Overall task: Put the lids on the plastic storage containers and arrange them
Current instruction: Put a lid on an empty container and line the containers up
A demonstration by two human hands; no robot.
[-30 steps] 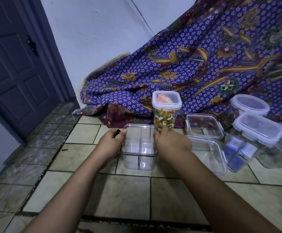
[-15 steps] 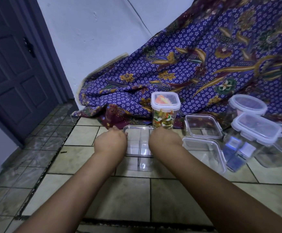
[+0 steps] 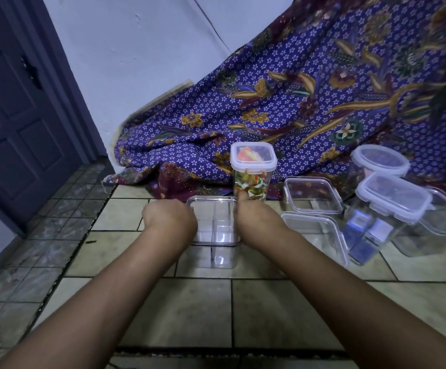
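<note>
A clear square container (image 3: 215,230) with inner dividers stands on the tiled floor in the middle. My left hand (image 3: 170,221) grips its left side and my right hand (image 3: 256,221) grips its right side, both curled over the top rim. Directly behind it stands a tall lidded container (image 3: 252,173) with colourful pieces inside. To the right lie a clear lid (image 3: 312,194) and an open clear container (image 3: 316,235). Farther right stand a lidded container with blue packets (image 3: 386,219) and a round lidded container (image 3: 380,162).
A purple flowered cloth (image 3: 296,102) drapes down behind the containers. Another clear open container (image 3: 440,222) sits at the far right edge. A dark door (image 3: 17,102) is at the left, with grey marbled tiles (image 3: 43,235) below it.
My hands have shifted from the container's sides up over its top rim and pushed down. The view has dipped slightly.
</note>
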